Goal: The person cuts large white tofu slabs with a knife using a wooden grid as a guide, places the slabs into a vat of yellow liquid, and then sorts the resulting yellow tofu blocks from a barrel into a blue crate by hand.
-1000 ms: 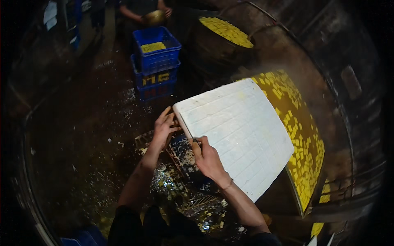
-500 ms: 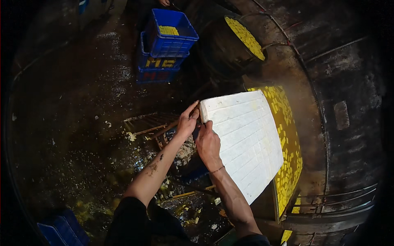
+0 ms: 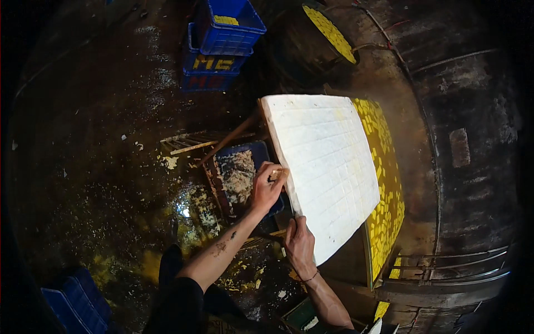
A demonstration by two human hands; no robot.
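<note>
A large white slab (image 3: pixel 328 167), scored with straight lines like a sheet of pressed tofu, lies on a support in front of me. My left hand (image 3: pixel 268 186) is closed at the slab's left edge, its fingers curled beside a small pale bit I cannot name. Nearer to me, my right hand (image 3: pixel 300 245) is closed at the same edge, toward the near corner. Whatever its fingers hold is hidden. Below my left hand stands a blue crate (image 3: pixel 257 150) with pale crumbly scraps (image 3: pixel 236 172) in it.
Right of the slab is a vat of yellow blocks (image 3: pixel 384 161); a round vat (image 3: pixel 331 34) holds more behind. Stacked blue crates (image 3: pixel 231 36) stand at the far left of it. A slatted wooden rack (image 3: pixel 192 142) and blue crates (image 3: pixel 78 300) are on the wet, littered floor (image 3: pixel 100 167).
Both hands have moved toward me along the slab's left edge, and now stand farther apart. The view has shifted, showing more of the scrap crate.
</note>
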